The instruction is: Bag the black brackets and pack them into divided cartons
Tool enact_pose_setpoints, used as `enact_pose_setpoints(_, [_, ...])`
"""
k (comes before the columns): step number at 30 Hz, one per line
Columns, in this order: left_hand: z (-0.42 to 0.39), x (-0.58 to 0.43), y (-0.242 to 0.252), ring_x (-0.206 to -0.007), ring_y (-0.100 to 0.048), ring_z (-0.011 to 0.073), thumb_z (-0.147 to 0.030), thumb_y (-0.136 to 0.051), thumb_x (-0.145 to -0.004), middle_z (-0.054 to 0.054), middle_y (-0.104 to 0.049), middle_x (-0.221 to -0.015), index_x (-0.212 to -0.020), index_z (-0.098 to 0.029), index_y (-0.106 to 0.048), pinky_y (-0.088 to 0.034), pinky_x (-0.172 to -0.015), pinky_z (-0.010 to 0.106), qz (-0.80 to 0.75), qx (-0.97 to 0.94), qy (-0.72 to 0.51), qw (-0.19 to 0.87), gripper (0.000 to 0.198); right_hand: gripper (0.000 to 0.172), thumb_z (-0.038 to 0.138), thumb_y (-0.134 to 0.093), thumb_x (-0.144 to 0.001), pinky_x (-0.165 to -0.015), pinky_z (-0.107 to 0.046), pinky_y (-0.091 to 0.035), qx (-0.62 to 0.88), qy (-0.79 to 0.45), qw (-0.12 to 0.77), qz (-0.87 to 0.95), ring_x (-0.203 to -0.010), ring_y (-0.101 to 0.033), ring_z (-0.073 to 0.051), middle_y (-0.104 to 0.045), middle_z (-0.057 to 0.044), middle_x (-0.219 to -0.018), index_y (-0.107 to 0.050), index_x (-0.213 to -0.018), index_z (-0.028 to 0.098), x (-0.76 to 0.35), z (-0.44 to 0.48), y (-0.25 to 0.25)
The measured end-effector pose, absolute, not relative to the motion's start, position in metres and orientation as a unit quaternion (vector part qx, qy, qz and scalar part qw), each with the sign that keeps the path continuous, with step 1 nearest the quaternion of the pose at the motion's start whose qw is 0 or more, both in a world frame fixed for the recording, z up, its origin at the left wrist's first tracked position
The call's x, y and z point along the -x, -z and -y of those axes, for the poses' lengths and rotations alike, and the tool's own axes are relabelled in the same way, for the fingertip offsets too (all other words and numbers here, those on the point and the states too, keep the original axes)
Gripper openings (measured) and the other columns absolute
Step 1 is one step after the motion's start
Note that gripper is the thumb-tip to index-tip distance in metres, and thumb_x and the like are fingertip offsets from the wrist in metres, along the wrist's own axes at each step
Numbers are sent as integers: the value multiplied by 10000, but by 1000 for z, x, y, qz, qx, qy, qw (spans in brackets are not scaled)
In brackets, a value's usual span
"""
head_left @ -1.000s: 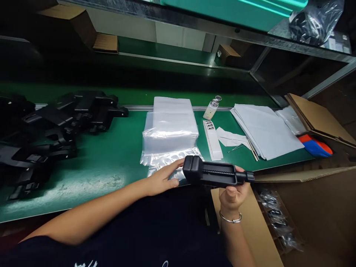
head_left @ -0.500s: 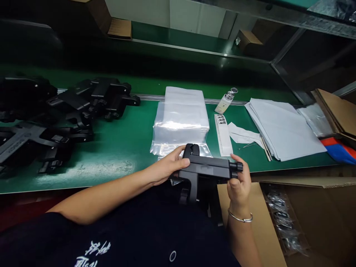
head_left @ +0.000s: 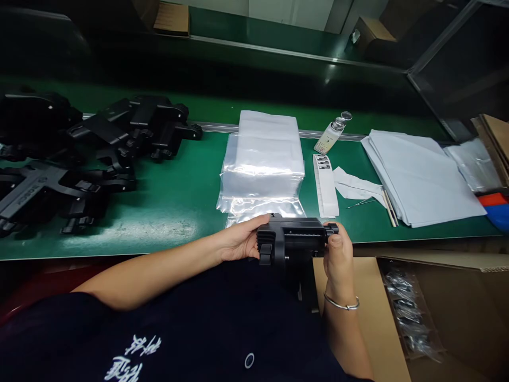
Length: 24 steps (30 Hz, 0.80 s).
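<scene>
A black plastic device (head_left: 296, 233) is held between both hands, just in front of the table's near edge. My left hand (head_left: 242, 240) grips its left end, thumb on top and fingers partly hidden beneath. Around the small knob at its right end, my right hand (head_left: 338, 252) is closed; a metal bracelet circles that wrist. Right behind the device lies a stack of clear plastic bags (head_left: 266, 159) on the green table (head_left: 170, 185). A ribbed block and a long slot show on the side of the device facing the camera.
Several black devices (head_left: 135, 127) crowd the table's left. Toward the right are a pump bottle (head_left: 331, 135), a label strip (head_left: 326, 185), tweezers (head_left: 361, 202), a crumpled white strip (head_left: 353, 184) and white sheets (head_left: 425, 180). An open carton (head_left: 358, 313) with bagged parts (head_left: 407, 313) stands below the table edge.
The device has been rotated in both hands, so its slotted side now shows instead of the smooth top. The camera view has shifted slightly.
</scene>
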<state>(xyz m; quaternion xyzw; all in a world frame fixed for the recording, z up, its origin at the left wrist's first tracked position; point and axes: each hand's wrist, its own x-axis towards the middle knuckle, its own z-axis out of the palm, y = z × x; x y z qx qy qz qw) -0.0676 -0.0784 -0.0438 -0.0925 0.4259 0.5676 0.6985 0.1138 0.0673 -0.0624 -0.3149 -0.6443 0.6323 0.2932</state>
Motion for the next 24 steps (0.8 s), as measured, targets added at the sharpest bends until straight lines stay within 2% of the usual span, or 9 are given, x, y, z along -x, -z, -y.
enact_pose_setpoints(4, [78, 70, 52, -467, -560, 97, -361, -639, -852, -14, -589, -571, -864, -158, -652, -502, -434, 185, -427, 98, -568, 697, 204, 644, 776, -417, -800, -591, -298, -455, 297, -617, 271, 676, -613, -547, -163, -608, -32, -730, -631, -1012, 207, -118, -107, 71])
enact_pose_setpoints(7, [77, 75, 67, -487, -552, 102, -301, -664, -803, -27, -585, -591, -933, -164, -641, -492, -443, 191, -444, 59, -577, 683, 191, 572, 678, -448, -831, -762, -376, -493, 395, -474, 265, 742, -829, -629, -228, -682, -113, -945, -646, -1042, 185, -111, -157, 84])
enact_pose_setpoints(9, [75, 79, 80, -535, -573, 105, -249, -664, -784, -27, -626, -674, -1060, -191, -624, -492, -466, 186, -457, 12, -604, 653, 285, 526, 584, -527, -808, -876, -423, -466, 453, -356, 218, 788, -992, -611, -280, -667, -163, -1090, -644, -1087, 153, -101, -184, 92])
enact_pose_setpoints(11, [72, 82, 93, -577, -595, 106, -213, -637, -792, -24, -656, -754, -1167, -224, -592, -502, -505, 185, -464, -5, -637, 615, 378, 553, 530, -527, -810, -927, -442, -438, 473, -288, 163, 817, -1060, -585, -306, -640, -191, -1161, -614, -1169, 119, -89, -200, 96])
enact_pose_setpoints(13, [68, 86, 103, -569, -605, 123, -239, -589, -825, -3, -663, -746, -1168, -197, -595, -515, -519, 210, -468, 25, -647, 602, 346, 594, 520, -512, -823, -928, -446, -430, 478, -246, 129, 833, -1069, -579, -319, -634, -196, -1158, -570, -1241, 102, -76, -203, 98])
enact_pose_setpoints(15, [66, 89, 109, -519, -599, 155, -308, -537, -856, 32, -652, -679, -1070, -134, -625, -517, -482, 255, -463, 66, -632, 617, 290, 643, 530, -541, -809, -910, -452, -427, 485, -209, 113, 841, -1072, -573, -339, -634, -199, -1139, -531, -1286, 99, -66, -200, 98])
enact_pose_setpoints(18, [65, 93, 112, -475, -595, 186, -382, -486, -875, 71, -642, -629, -912, -87, -642, -511, -432, 299, -434, 82, -615, 653, 336, 647, 478, -577, -784, -843, -433, -448, 483, -228, 130, 836, -967, -600, -319, -655, -171, -1050, -504, -1313, 112, -59, -196, 101])
enact_pose_setpoints(21, [67, 95, 111, -458, -594, 183, -391, -486, -871, 73, -640, -616, -827, -88, -637, -514, -424, 307, -426, 73, -622, 653, 342, 607, 403, -552, -779, -775, -403, -464, 451, -300, 199, 817, -795, -592, -253, -659, -93, -899, -512, -1329, 147, -63, -197, 108])
enact_pose_setpoints(24, [67, 96, 110, -438, -576, 176, -420, -489, -869, 56, -620, -578, -817, -102, -637, -505, -428, 301, -453, 65, -609, 648, 355, 593, 361, -550, -770, -741, -373, -479, 405, -395, 256, 784, -755, -579, -205, -659, -74, -958, -535, -1339, 197, -74, -198, 112])
